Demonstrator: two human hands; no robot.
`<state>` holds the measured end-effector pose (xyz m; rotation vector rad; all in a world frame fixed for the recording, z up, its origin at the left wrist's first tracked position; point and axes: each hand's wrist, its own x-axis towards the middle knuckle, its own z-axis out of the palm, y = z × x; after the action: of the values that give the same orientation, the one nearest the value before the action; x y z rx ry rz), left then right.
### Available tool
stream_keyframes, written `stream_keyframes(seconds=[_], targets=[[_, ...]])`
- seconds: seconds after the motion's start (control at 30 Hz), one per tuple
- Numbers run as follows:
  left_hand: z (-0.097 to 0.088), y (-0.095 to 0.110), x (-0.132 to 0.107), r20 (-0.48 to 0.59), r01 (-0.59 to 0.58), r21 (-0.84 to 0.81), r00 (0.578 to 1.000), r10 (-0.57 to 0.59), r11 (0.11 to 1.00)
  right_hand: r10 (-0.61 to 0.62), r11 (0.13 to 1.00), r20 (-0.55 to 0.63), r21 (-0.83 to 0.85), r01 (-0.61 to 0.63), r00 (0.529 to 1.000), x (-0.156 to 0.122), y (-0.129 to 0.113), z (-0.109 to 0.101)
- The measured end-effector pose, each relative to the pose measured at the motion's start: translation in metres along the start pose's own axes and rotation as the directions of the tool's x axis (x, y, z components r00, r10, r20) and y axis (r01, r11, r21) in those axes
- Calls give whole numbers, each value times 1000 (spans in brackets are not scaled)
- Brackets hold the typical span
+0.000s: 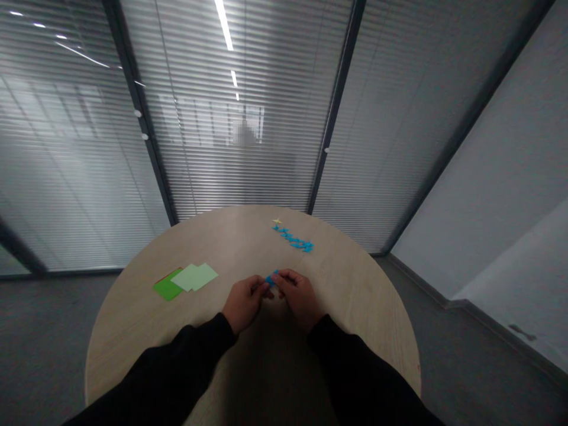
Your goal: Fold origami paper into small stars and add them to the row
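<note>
Between my fingertips is a small piece of folded blue paper (271, 278), pinched from both sides. My left hand (245, 300) grips its left end with thumb and fingers. From the right, my right hand (298, 296) pinches it too, the fingers partly covering the paper. Farther off, a cluster of small blue folded-paper pieces (293, 238) lies in a slanting line, with a yellow folded-paper star (277, 221) at its far end. To the left of my hands lie pale green paper sheets (194, 277), overlapping a brighter green sheet (167, 289).
Everything rests on a round wooden table (133, 343). Behind it stands a glass partition with blinds (248, 171) and dark frames, close to the table's far edge. A white wall (497, 177) rises on the right. Grey carpet (48, 349) surrounds the table.
</note>
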<state>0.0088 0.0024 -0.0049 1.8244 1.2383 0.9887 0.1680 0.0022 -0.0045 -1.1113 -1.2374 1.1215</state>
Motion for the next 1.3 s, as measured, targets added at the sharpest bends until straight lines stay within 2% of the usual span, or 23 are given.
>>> stream_keyframes(seconds=[0.13,0.37,0.47,0.6,0.7,0.8,0.87,0.97,1.07,1.2,1.3], targets=[[1,1,-1,57,-44,7,997,43,999,6,998,-24,59,-4,1000,1,2,0],[-3,4,-1,102,32,-37,994,-28,999,20,997,-47,73,-17,999,1,-1,-1],[-5,3,0,104,31,-50,994,-25,998,24,995,-50,93,-20,998,1,-2,0],[-5,2,-1,68,-12,-41,998,15,999,13,995,-4,101,-12,1000,1,-1,0],[-4,3,-1,-8,-54,-68,999,54,996,-9,998,21,62,8,1000,2,2,-1],[-4,6,-2,-96,-25,-134,995,12,991,-12,1000,25,13,12,1000,2,4,-1],[-5,8,-2,-92,21,-154,995,-35,988,-21,999,40,-33,22,999,1,4,-2],[-4,8,-2,-20,48,-132,999,-51,990,-97,981,52,-165,104,994,1,1,-4],[-1,8,-3,39,7,-102,999,-3,995,-212,933,80,-279,226,974,1,-4,-8],[0,6,-4,41,15,-81,999,-12,997,-337,845,180,-374,382,924,0,-13,-11],[-2,3,-4,9,25,-139,1000,-24,990,-334,865,171,-335,373,927,0,-15,-12]])
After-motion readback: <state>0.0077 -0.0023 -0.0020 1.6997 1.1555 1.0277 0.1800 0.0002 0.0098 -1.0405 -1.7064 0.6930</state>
